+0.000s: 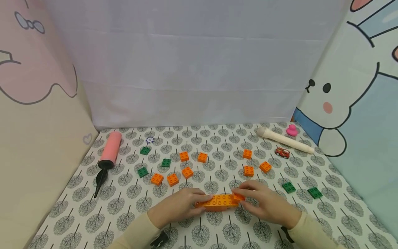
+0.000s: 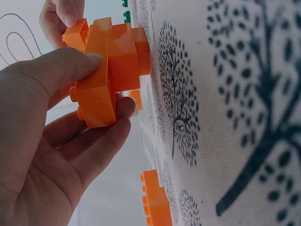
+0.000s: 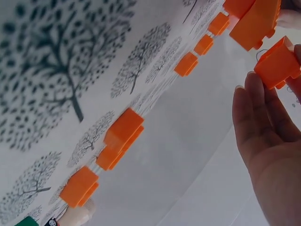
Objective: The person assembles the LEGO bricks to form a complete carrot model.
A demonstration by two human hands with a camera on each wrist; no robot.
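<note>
Before a pale backdrop (image 1: 199,69), on a tree-print table (image 1: 230,238), at work on an orange brick assembly (image 1: 219,203) near the front, between the two hands. Gripped at its left end by the left hand (image 1: 178,205), with the thumb on one side and fingers curled against the other; long on top, narrower in the courses below. In the right hand (image 1: 264,204), pinching a small orange brick (image 3: 277,65) between thumb and fingertips, close to the assembly's right end. By all appearances, in the middle of adding this brick to the top row, probably not yet seated: slightly tilted and just apart in the right wrist view. Next, best to square it over the end studs, brace the left side, then press straight down, without rocking the narrower base. Farther back, loose orange bricks (image 1: 187,172); off to both sides, green bricks (image 1: 288,187).
</note>
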